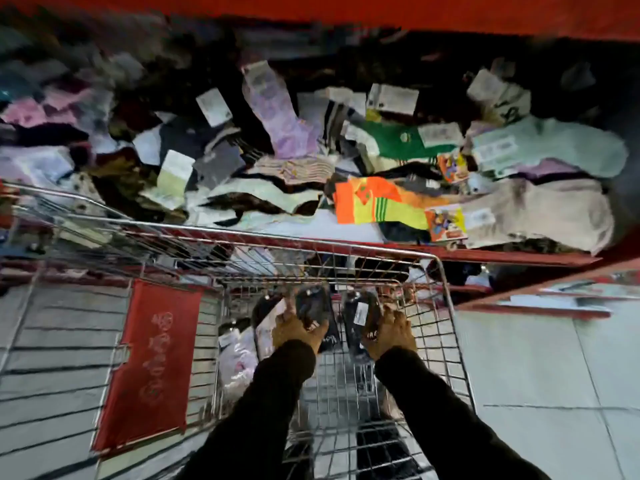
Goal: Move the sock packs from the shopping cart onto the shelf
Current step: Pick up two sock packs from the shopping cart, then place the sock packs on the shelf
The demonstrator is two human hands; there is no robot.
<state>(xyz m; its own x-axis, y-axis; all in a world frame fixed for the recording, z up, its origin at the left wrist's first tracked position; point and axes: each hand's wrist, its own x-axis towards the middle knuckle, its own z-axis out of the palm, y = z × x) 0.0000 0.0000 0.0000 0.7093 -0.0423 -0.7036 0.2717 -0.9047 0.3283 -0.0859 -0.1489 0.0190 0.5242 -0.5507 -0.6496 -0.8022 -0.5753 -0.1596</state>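
Both of my hands reach down into the wire shopping cart (446, 306). My left hand (298, 329) grips a dark sock pack (313, 304). My right hand (389, 332) grips another dark sock pack with a white label (360, 315). More packs, pale and pink (237, 355), lie in the cart to the left of my left hand. Beyond the cart's far rim, the red-edged shelf (519, 258) holds a loose heap of several sock packs, among them an orange and yellow pair (377, 204) and a green pair (398, 140).
A red sign panel (149, 365) hangs on the cart's left side. A lower red shelf edge (540, 299) juts out at the right. Grey tiled floor (554, 375) lies right of the cart. The shelf's left part is blurred.
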